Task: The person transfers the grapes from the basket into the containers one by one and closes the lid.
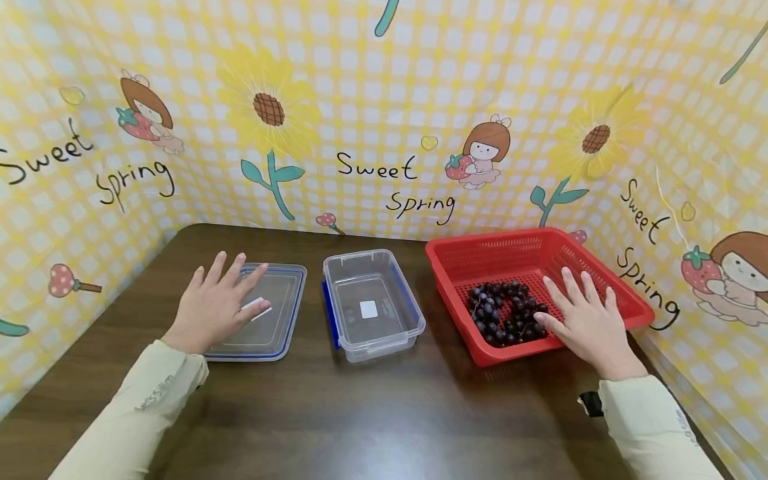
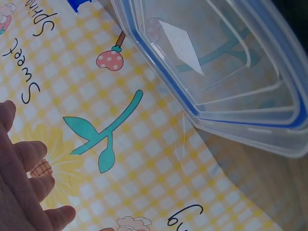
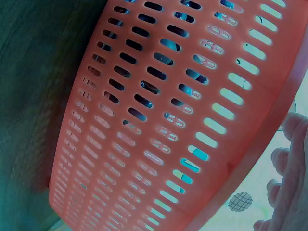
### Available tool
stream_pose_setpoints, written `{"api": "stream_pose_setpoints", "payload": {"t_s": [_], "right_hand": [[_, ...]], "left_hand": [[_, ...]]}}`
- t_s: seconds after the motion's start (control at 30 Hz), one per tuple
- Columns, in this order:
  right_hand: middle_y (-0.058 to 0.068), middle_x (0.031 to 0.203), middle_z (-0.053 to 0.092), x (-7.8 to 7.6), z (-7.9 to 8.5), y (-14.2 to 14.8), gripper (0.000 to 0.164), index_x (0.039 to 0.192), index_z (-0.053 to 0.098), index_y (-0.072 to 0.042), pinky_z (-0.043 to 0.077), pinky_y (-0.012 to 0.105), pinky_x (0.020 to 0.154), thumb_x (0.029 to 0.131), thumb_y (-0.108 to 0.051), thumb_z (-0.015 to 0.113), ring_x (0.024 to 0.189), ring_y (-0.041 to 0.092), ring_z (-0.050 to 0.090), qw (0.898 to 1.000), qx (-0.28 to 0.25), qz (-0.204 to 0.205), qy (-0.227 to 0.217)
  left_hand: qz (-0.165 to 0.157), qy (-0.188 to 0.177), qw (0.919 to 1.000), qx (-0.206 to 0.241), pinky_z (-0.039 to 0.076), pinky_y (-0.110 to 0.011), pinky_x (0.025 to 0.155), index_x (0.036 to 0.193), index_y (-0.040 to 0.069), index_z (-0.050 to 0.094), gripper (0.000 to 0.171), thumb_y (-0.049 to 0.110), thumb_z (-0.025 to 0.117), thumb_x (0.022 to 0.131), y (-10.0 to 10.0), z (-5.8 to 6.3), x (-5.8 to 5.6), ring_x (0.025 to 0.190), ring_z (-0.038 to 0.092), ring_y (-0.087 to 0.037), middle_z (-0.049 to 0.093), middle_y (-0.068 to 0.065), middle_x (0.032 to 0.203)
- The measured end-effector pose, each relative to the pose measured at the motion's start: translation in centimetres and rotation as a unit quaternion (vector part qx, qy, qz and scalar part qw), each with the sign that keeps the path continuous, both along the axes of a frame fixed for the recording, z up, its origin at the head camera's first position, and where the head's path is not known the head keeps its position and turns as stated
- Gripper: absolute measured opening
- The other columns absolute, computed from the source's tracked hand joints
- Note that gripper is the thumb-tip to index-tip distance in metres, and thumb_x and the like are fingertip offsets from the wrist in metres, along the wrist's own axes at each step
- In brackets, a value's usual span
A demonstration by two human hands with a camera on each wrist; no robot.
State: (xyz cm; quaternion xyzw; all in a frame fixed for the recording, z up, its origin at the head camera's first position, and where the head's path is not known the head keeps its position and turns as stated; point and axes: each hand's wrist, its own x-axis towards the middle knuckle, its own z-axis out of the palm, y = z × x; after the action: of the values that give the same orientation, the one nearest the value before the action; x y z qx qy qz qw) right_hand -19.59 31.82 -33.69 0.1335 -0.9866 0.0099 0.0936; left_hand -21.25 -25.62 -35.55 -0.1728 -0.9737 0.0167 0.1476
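My left hand (image 1: 216, 303), fingers spread and straight, is over the clear lid with a blue seal (image 1: 282, 313); in the left wrist view the lid (image 2: 231, 110) lies beside the fingers. My right hand (image 1: 591, 323) spreads its fingers over the near right part of a red plastic basket (image 1: 456, 293). Dark grapes (image 1: 504, 313) lie in a bunch on the basket's floor, left of that hand. The right wrist view shows the basket's slotted side (image 3: 144, 110) close up, with dark grapes partly visible through the slots. Neither hand holds anything.
Between the lid and the basket stands an open clear plastic box (image 1: 378, 293) with a blue clip on its left side and a white label inside. All of it is on a dark wooden table (image 1: 288, 413). A yellow checked cloth (image 1: 372, 100) encloses the back and sides.
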Motion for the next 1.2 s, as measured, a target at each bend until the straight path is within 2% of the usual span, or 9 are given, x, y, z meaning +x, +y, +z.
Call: {"api": "stream_pose_setpoints", "payload": {"t_s": [0.2, 0.47, 0.6, 0.7, 0.87, 1.0, 1.07, 1.13, 1.2], "right_hand": [[0.029, 0.153, 0.017, 0.1, -0.3, -0.3, 0.075, 0.15, 0.027, -0.006, 0.003, 0.071, 0.104, 0.096, -0.056, 0.041, 0.139, 0.051, 0.009, 1.0, -0.008, 0.001, -0.016], [0.03, 0.154, 0.012, -0.9, 0.7, -0.3, 0.075, 0.153, 0.019, -0.005, 0.004, 0.07, 0.105, 0.099, -0.054, 0.037, 0.139, 0.051, 0.007, 0.997, -0.054, -0.007, -0.061], [0.029, 0.153, 0.016, -1.4, 1.2, -0.5, 0.074, 0.152, 0.018, -0.003, 0.019, 0.066, 0.105, 0.1, -0.052, 0.035, 0.138, 0.049, 0.017, 0.992, -0.081, -0.002, -0.099], [0.027, 0.153, 0.02, -1.8, 1.6, -0.8, 0.075, 0.153, 0.015, -0.005, 0.033, 0.063, 0.099, 0.099, -0.055, 0.033, 0.135, 0.047, 0.027, 0.987, -0.096, 0.0, -0.125], [0.026, 0.154, 0.018, -2.4, 2.1, -1.5, 0.08, 0.154, 0.001, -0.009, 0.034, 0.064, 0.097, 0.098, -0.059, 0.031, 0.132, 0.048, 0.033, 0.979, -0.119, -0.003, -0.168], [0.03, 0.152, 0.017, -3.1, 2.5, -2.1, 0.084, 0.153, -0.009, -0.01, 0.031, 0.066, 0.099, 0.098, -0.06, 0.03, 0.131, 0.05, 0.032, 0.966, -0.155, -0.005, -0.207], [0.033, 0.151, 0.016, -3.5, 2.8, -2.3, 0.086, 0.152, -0.012, -0.009, 0.032, 0.066, 0.098, 0.097, -0.061, 0.03, 0.129, 0.052, 0.033, 0.954, -0.185, -0.008, -0.235], [0.035, 0.152, 0.008, -3.7, 3.1, -2.4, 0.089, 0.15, -0.017, -0.009, 0.034, 0.066, 0.096, 0.097, -0.061, 0.032, 0.127, 0.053, 0.037, 0.932, -0.227, -0.02, -0.282], [0.034, 0.152, 0.0, -4.0, 3.4, -2.4, 0.09, 0.148, -0.021, -0.01, 0.04, 0.063, 0.093, 0.097, -0.059, 0.034, 0.125, 0.052, 0.04, 0.901, -0.277, -0.038, -0.331]], "left_hand": [[-0.004, -0.018, 0.9998, -0.003, 0.021, -0.068, 0.103, 0.147, 0.012, 0.04, 0.067, 0.056, 0.042, 0.096, -0.1, 0.0, 0.2, 0.135, 0.019, -0.052, 0.03, -0.029, 0.148], [-0.037, -0.017, 0.9991, 0.009, 0.022, -0.066, 0.104, 0.145, 0.011, 0.042, 0.067, 0.056, 0.043, 0.096, 0.3, -0.5, -0.1, 0.135, 0.022, -0.051, 0.034, -0.028, 0.147], [-0.068, -0.051, 0.9963, 0.008, 0.022, -0.064, 0.105, 0.146, 0.01, 0.04, 0.067, 0.053, 0.046, 0.096, 1.2, -0.6, -0.5, 0.136, 0.021, -0.051, 0.033, -0.028, 0.148], [-0.102, -0.08, 0.9914, 0.021, 0.022, -0.063, 0.106, 0.147, 0.008, 0.039, 0.068, 0.051, 0.049, 0.096, 2.0, -0.7, -0.8, 0.136, 0.02, -0.051, 0.032, -0.028, 0.148], [-0.127, -0.111, 0.9841, 0.054, 0.023, -0.065, 0.105, 0.148, 0.006, 0.037, 0.07, 0.051, 0.049, 0.096, 3.3, -0.8, -1.1, 0.137, 0.018, -0.051, 0.031, -0.027, 0.149], [-0.127, -0.118, 0.9832, 0.058, 0.022, -0.063, 0.106, 0.148, 0.005, 0.035, 0.07, 0.05, 0.049, 0.096, 3.8, -0.9, -1.4, 0.137, 0.018, -0.05, 0.03, -0.027, 0.149], [-0.128, -0.12, 0.9827, 0.059, 0.021, -0.062, 0.107, 0.148, 0.005, 0.035, 0.07, 0.05, 0.049, 0.096, 4.0, -0.8, -1.6, 0.137, 0.017, -0.05, 0.03, -0.027, 0.149], [-0.129, -0.127, 0.9819, 0.057, 0.02, -0.061, 0.108, 0.149, 0.006, 0.034, 0.072, 0.051, 0.05, 0.095, 4.2, -0.8, -1.8, 0.138, 0.016, -0.05, 0.029, -0.027, 0.15], [-0.133, -0.13, 0.9814, 0.049, 0.02, -0.061, 0.108, 0.149, 0.006, 0.034, 0.074, 0.053, 0.05, 0.094, 4.4, -0.9, -2.0, 0.138, 0.016, -0.051, 0.029, -0.028, 0.15]]}}
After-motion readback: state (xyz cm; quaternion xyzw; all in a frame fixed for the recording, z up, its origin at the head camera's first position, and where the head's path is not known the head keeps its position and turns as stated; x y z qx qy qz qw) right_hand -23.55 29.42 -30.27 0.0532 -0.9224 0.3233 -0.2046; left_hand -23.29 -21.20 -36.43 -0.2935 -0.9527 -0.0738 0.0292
